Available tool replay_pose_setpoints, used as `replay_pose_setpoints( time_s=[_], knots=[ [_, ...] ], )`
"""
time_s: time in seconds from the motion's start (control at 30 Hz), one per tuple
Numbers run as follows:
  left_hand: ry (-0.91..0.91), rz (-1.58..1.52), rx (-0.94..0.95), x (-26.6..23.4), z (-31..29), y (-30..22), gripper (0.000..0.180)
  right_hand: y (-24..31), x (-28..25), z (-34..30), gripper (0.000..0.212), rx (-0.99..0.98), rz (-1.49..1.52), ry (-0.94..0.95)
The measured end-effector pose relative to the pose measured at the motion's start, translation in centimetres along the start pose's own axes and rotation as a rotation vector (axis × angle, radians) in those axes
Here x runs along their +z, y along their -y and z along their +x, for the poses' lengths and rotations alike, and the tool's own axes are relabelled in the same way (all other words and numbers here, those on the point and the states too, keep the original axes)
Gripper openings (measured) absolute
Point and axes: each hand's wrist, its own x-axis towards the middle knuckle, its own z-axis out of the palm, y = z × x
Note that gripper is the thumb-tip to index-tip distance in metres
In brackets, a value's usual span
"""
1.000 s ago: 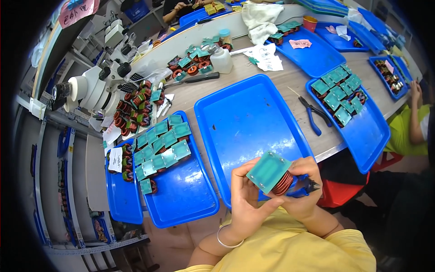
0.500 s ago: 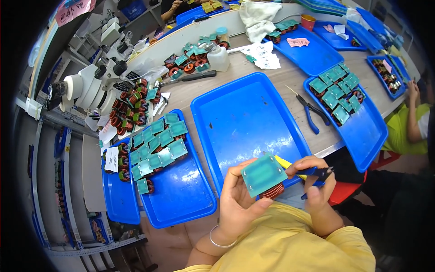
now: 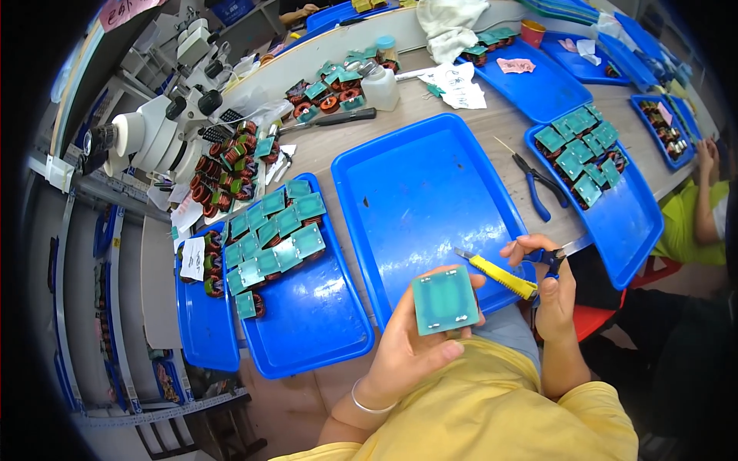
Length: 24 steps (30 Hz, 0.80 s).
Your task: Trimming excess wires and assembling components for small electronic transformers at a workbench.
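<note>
- Room for moving shows as blue floor across the far and left parts of the central tray point(image 3: 430, 192), bounded by its raised rim; its near edge runs beside the left hand point(image 3: 407, 346).
- The left hand's grip grasps a square green board point(image 3: 446, 301) just past the tray's near edge, its flat face turned up toward the person's head.
- The right hand's grip point(image 3: 555, 300) is closed around a dark hand tool with blue parts point(image 3: 552, 261), partly hidden by fingers, near the tray's near right corner.
- A yellow knife point(image 3: 503, 276) slants at that corner, blade toward the far left; whether it rests on the floor or the rim cannot be told.
- A strip of bare counter point(image 3: 488, 131) runs along the central tray's right side, where blue-handled pliers point(image 3: 538, 192) lie between it and the right tray point(image 3: 626, 207).
- The right tray carries green boards over coils at its far end, with blue floor nearer.
- The left tray point(image 3: 304, 315) is filled likewise: boards in rows at the far end, one at the left rim, open floor near.
- The narrow tray point(image 3: 207, 330) beside it holds coils and a white paper point(image 3: 194, 259).
- The far tray point(image 3: 530, 92) holds a pink slip and, at its far left, more boards.
</note>
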Motion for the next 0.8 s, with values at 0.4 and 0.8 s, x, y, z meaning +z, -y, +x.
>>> replay_pose_setpoints(
  time_s=[0.4, 0.8],
  knots=[
    [-0.030, 0.198, 0.084, -0.3, 0.0, 0.4, 0.066, 4.8, -1.1, 1.6, 0.056, -0.264, -0.557, 0.435],
    [0.017, 0.663, 0.358, -1.2, -0.5, 0.0, 0.068, 7.6, -1.2, 2.1, 0.052, -0.406, -0.949, 0.649]
  ],
)
